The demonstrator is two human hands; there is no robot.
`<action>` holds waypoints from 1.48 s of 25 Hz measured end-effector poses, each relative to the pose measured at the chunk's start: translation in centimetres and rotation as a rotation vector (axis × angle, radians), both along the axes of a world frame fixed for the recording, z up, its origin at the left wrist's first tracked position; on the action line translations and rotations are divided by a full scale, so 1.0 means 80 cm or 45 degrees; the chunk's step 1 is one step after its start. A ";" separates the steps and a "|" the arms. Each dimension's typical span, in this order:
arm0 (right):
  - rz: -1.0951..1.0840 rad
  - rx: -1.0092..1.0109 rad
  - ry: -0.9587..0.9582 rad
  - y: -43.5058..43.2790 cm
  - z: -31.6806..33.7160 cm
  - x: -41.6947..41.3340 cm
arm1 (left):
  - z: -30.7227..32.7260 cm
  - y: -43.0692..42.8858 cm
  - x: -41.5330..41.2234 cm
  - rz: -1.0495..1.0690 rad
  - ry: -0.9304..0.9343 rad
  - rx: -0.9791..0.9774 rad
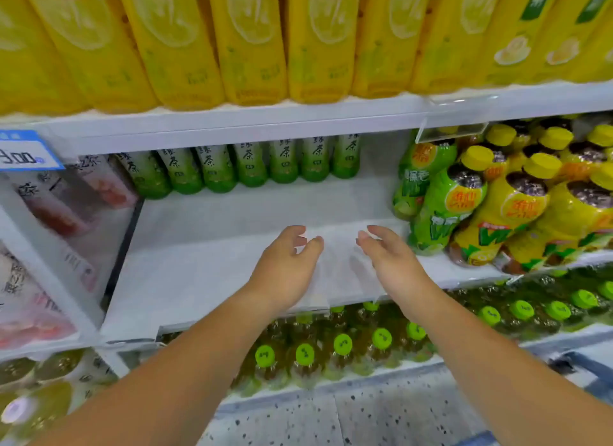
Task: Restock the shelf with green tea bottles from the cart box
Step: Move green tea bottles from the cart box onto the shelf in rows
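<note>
Across the middle of the view runs the white shelf (232,253), bare along its front, with yellow bottles (252,40) on the tier above and green-capped bottles (341,346) on the tier below. A row of green tea bottles (250,166) stands upright at its back, straight beyond both hands and well apart from them. The left hand (287,266) and right hand (391,263) hover close together over the front edge, fingers loosely curled, holding nothing. The cart box is out of view, so the next reach probably turns away from the shelf.

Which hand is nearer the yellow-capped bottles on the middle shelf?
Right. The right hand hovers just left of the yellow-capped bottles; the left hand is farther left.
</note>
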State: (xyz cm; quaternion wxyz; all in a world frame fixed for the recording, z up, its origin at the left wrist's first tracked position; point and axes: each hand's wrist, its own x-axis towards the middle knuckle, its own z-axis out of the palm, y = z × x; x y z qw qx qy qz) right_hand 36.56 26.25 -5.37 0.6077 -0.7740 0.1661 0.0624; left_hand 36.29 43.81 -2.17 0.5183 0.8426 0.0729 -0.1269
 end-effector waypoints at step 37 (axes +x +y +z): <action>-0.387 -0.154 0.658 -0.498 0.116 -0.619 | 0.064 -0.501 -0.452 -0.515 0.772 0.177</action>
